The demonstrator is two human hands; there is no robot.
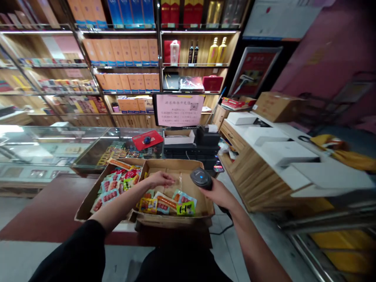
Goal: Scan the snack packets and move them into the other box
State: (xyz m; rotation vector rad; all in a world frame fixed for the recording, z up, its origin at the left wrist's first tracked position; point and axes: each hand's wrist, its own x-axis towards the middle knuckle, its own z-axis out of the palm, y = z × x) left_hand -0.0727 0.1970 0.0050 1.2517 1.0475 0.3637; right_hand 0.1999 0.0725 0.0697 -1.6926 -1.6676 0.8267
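Note:
My right hand (pixel 219 192) is wrapped around the handle of a black barcode scanner (pixel 201 178), which has a small blue light on top and a cable trailing down. My left hand (pixel 161 179) hovers over the right-hand cardboard box (pixel 192 156), fingers loosely bent and apart, with nothing visible in them. Inside that box, along its near side, lie packaged snacks: a long sausage in a wrapper (pixel 167 201), a green packet (pixel 185 208) and a yellow packet (pixel 147 205). A second cardboard box (pixel 85 207) on the left is filled with similar small packets (pixel 110 195).
Behind the boxes stand a monitor (pixel 179 110) with a pink sign, a black receipt printer (pixel 207 136) and a glass display counter (pixel 58 137). A red sheet (pixel 147 140) lies on the glass. White boxes (pixel 289 152) line the wooden cabinet at right.

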